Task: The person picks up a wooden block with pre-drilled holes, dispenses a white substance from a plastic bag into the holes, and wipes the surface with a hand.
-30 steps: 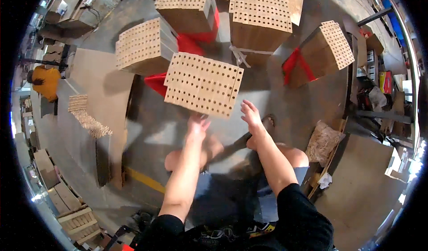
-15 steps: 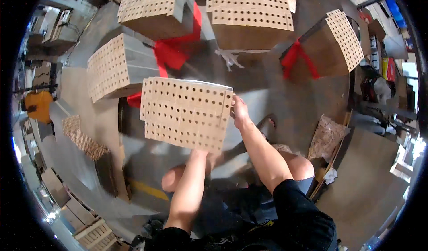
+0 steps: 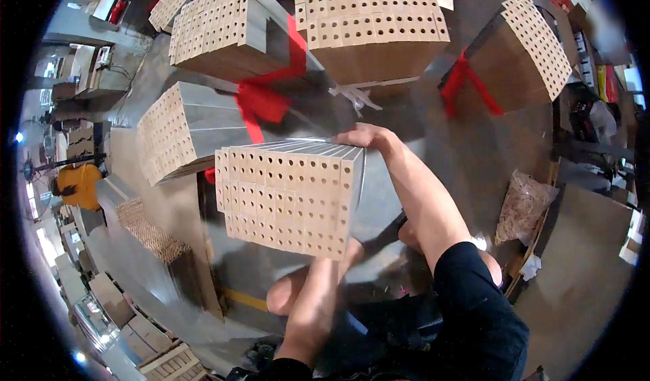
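Note:
A block of stacked tan perforated boards point(image 3: 281, 195) is in front of me, its face covered in rows of round holes, with grey layers along its top. My right hand point(image 3: 365, 135) is closed over its top right edge at the far side. My left hand point(image 3: 349, 252) is under the block's lower right part, bearing it; its fingers are mostly hidden behind the block. Close by on the left is a similar holed stack point(image 3: 166, 134) with grey sides, a red strap point(image 3: 267, 103) trailing beside it.
Further holed stacks stand ahead: one at left point(image 3: 210, 26), a wide one point(image 3: 372, 15) and one at right point(image 3: 538, 46) with a red strap point(image 3: 464, 83). A clear bag of tan pieces point(image 3: 525, 205) lies at right by a brown board point(image 3: 582, 259). Honeycomb cardboard point(image 3: 152, 232) lies left.
The block has tipped, so its grey layered top now shows. My right hand has moved from its right side up over the top edge. The view has shifted slightly.

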Demonstrator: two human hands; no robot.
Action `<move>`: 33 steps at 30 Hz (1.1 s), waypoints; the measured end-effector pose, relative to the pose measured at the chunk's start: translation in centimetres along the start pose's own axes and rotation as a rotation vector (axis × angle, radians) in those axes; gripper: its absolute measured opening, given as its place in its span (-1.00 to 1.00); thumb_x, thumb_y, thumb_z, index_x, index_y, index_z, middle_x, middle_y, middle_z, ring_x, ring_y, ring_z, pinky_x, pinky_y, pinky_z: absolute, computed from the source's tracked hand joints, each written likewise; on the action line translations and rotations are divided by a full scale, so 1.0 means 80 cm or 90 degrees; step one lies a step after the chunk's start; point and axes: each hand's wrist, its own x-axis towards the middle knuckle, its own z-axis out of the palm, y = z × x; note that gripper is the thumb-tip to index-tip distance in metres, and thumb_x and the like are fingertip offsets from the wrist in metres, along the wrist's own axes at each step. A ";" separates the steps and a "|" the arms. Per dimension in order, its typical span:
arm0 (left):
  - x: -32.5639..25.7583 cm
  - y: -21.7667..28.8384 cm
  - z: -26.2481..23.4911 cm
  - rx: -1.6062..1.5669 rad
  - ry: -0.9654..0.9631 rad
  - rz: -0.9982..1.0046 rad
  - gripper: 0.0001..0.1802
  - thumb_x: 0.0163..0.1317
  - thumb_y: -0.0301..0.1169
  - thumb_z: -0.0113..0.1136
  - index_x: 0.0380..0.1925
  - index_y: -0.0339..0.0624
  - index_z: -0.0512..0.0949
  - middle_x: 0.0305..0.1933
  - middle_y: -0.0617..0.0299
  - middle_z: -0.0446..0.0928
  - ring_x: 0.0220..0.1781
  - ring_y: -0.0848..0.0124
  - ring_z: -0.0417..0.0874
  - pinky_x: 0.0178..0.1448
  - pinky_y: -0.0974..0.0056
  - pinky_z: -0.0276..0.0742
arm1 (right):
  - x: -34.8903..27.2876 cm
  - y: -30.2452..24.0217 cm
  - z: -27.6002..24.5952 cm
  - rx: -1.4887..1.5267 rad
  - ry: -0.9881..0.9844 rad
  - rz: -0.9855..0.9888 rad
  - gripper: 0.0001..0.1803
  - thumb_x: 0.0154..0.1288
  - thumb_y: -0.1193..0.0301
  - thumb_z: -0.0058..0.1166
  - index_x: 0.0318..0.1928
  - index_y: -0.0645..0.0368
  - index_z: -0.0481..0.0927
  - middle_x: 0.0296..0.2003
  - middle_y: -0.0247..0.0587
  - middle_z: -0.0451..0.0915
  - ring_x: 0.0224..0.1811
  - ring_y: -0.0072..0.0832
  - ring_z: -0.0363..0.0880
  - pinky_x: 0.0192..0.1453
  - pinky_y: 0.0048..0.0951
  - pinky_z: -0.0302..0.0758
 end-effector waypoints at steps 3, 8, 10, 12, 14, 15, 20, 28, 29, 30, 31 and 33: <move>-0.009 0.004 -0.023 -0.012 0.018 -0.001 -0.33 0.46 0.12 -0.31 0.34 -0.08 0.31 0.26 0.14 0.45 0.18 0.17 0.55 0.27 0.06 0.49 | -0.002 -0.059 0.016 -0.036 -0.066 0.026 -0.39 0.27 -0.07 0.07 0.13 0.10 0.65 0.11 -0.11 0.63 0.13 -0.29 0.58 0.23 -0.28 0.44; -0.018 -0.002 -0.024 -0.009 0.012 -0.010 -0.33 0.45 0.13 -0.32 0.34 -0.08 0.32 0.26 0.14 0.45 0.19 0.17 0.54 0.28 0.06 0.48 | -0.012 -0.076 0.023 -0.026 -0.115 0.006 -0.29 0.33 -0.24 -0.11 0.23 -0.02 0.58 0.20 -0.10 0.56 0.21 -0.28 0.53 0.31 -0.25 0.39; -0.020 0.002 -0.024 -0.010 0.009 -0.005 -0.32 0.45 0.13 -0.32 0.33 -0.08 0.32 0.26 0.14 0.46 0.19 0.17 0.54 0.28 0.06 0.48 | -0.025 -0.087 0.029 0.010 -0.156 0.002 -0.26 0.34 -0.25 -0.14 0.30 -0.03 0.50 0.25 -0.12 0.52 0.25 -0.28 0.48 0.35 -0.25 0.34; -0.034 0.006 -0.028 -0.011 0.004 -0.003 -0.32 0.45 0.13 -0.33 0.33 -0.08 0.32 0.26 0.15 0.46 0.19 0.17 0.54 0.28 0.05 0.48 | -0.036 -0.090 0.049 0.127 -0.259 -0.012 -0.21 0.40 -0.26 -0.26 0.46 -0.09 0.26 0.39 -0.21 0.35 0.38 -0.30 0.32 0.45 -0.22 0.20; -0.009 -0.055 0.007 0.000 -0.049 -0.103 -0.32 0.45 0.14 -0.33 0.33 -0.09 0.33 0.26 0.15 0.46 0.19 0.17 0.54 0.28 0.05 0.48 | -0.008 0.057 0.028 0.122 -0.084 -0.102 0.00 0.25 -0.47 -0.29 0.54 -0.17 0.09 0.54 -0.21 0.05 0.58 -0.28 -0.03 0.57 -0.22 0.00; -0.021 -0.041 -0.008 0.001 -0.039 -0.083 -0.32 0.45 0.14 -0.33 0.33 -0.09 0.33 0.26 0.15 0.46 0.19 0.17 0.54 0.28 0.05 0.48 | -0.025 0.039 0.048 0.119 -0.108 -0.117 0.00 0.25 -0.47 -0.29 0.54 -0.17 0.09 0.54 -0.21 0.05 0.58 -0.28 -0.03 0.57 -0.22 0.00; -0.066 -0.035 -0.030 -0.008 -0.069 -0.083 -0.31 0.45 0.14 -0.34 0.33 -0.09 0.33 0.25 0.15 0.46 0.19 0.17 0.54 0.28 0.05 0.48 | -0.171 0.050 0.094 0.375 -0.129 -0.013 -0.14 0.48 -0.23 -0.35 0.57 0.02 -0.07 0.55 -0.32 -0.01 0.55 -0.38 -0.06 0.58 -0.26 -0.08; -0.150 -0.063 -0.044 0.004 -0.174 -0.184 -0.30 0.44 0.15 -0.35 0.32 -0.09 0.35 0.25 0.15 0.47 0.20 0.16 0.53 0.29 0.05 0.48 | -0.372 0.094 0.217 0.596 0.084 -0.011 -0.10 0.51 -0.22 -0.38 0.53 0.24 -0.03 0.53 -0.09 0.01 0.55 -0.25 -0.02 0.60 -0.28 -0.09; -0.165 -0.065 -0.044 0.003 -0.196 -0.208 -0.30 0.44 0.16 -0.35 0.32 -0.09 0.35 0.25 0.15 0.47 0.20 0.16 0.53 0.29 0.05 0.47 | -0.384 0.111 0.236 0.662 0.041 -0.026 -0.12 0.52 -0.20 -0.37 0.52 0.25 -0.02 0.52 -0.09 0.03 0.54 -0.25 0.00 0.60 -0.29 -0.07; -0.176 -0.066 -0.039 -0.005 -0.261 -0.241 -0.30 0.44 0.16 -0.36 0.32 -0.09 0.35 0.25 0.15 0.47 0.20 0.16 0.53 0.29 0.05 0.47 | -0.391 0.129 0.245 0.721 -0.003 -0.049 -0.13 0.53 -0.18 -0.37 0.52 0.27 0.00 0.52 -0.09 0.04 0.54 -0.25 0.01 0.59 -0.30 -0.05; -0.187 -0.066 -0.037 -0.013 -0.327 -0.268 -0.30 0.44 0.16 -0.36 0.32 -0.09 0.35 0.25 0.15 0.47 0.20 0.16 0.53 0.29 0.05 0.47 | -0.400 0.126 0.254 0.697 0.092 -0.014 -0.19 0.55 -0.14 -0.34 0.49 0.25 0.08 0.49 -0.11 0.12 0.51 -0.27 0.07 0.58 -0.32 0.00; -0.214 -0.058 -0.036 -0.008 -0.406 -0.273 -0.29 0.44 0.16 -0.36 0.31 -0.09 0.35 0.25 0.15 0.47 0.20 0.16 0.53 0.29 0.05 0.47 | -0.431 0.081 0.251 0.735 0.063 -0.004 -0.21 0.56 -0.13 -0.34 0.49 0.25 0.11 0.48 -0.13 0.15 0.50 -0.28 0.10 0.57 -0.33 0.01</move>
